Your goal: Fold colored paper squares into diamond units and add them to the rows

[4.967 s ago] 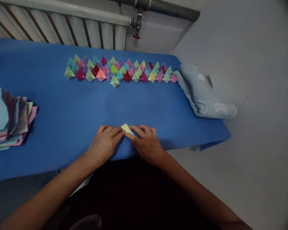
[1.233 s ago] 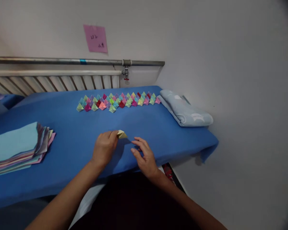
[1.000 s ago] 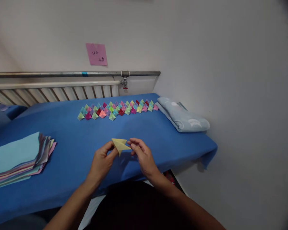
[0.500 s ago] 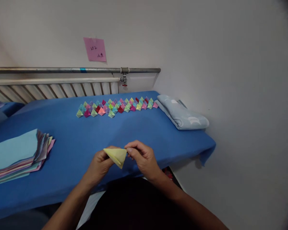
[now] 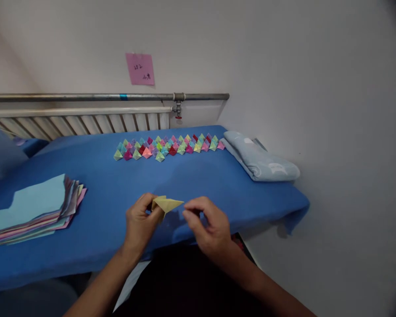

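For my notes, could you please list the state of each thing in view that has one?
Yellow paper: folded, held
Left hand: gripping the yellow paper
Right hand: curled, contact with paper unclear
Paper stack: edges uneven
Paper shapes: folded, in rows
Blanket: folded
Pink note: stuck to wall

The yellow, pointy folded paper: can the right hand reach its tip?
Probably yes. The bare right hand is very close to the tip of the yellow, pointy folded paper, and nothing seems in the way. The bare left hand grips the other end, leaving the tip free.
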Tool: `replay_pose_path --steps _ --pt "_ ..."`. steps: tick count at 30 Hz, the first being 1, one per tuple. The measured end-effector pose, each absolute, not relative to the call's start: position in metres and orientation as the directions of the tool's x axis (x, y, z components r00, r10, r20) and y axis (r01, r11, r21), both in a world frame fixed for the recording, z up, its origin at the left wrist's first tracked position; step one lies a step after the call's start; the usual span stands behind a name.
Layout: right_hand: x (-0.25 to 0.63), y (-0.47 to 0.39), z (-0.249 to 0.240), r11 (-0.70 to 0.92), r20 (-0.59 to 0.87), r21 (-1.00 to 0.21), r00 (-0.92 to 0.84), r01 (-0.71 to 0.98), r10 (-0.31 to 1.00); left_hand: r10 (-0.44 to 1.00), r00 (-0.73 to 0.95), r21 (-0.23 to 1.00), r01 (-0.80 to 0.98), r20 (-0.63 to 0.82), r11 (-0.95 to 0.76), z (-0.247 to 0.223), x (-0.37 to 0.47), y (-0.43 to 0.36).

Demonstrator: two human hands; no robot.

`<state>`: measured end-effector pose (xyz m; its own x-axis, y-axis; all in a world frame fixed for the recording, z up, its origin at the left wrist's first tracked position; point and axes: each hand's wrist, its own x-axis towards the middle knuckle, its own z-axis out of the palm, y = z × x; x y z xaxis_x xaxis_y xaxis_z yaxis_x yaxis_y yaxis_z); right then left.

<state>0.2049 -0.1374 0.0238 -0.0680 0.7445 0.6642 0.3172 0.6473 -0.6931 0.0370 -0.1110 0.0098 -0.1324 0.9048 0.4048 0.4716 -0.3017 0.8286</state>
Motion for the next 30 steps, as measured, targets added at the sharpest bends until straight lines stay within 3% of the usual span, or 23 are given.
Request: replay_pose_path --steps 5,10,20,30 --pt "0.188 -0.133 0.020 0.703 0.711 -0.558 -0.182 0.441 0.679 0.835 -0.116 0.706 0.604 0.538 -0.371 0.011 0.044 -0.109" --pt "0.184 -0.116 0.006 0.653 0.691 -0.558 -0.149 0.512 0.707 0.854 -0.119 0.715 0.612 0.507 -0.339 0.009 0.048 -0.107" --pt "0.189 -0.107 -0.003 0.648 0.707 -0.409 -0.225 0.643 0.670 0.881 -0.113 0.756 0.570 0.460 -0.322 0.000 0.055 -0.106" --pt "0.189 -0.106 -0.009 0.739 0.785 -0.506 -0.118 0.445 0.609 0.734 -0.104 0.626 0.611 0.671 -0.485 -0.004 0.056 -0.110"
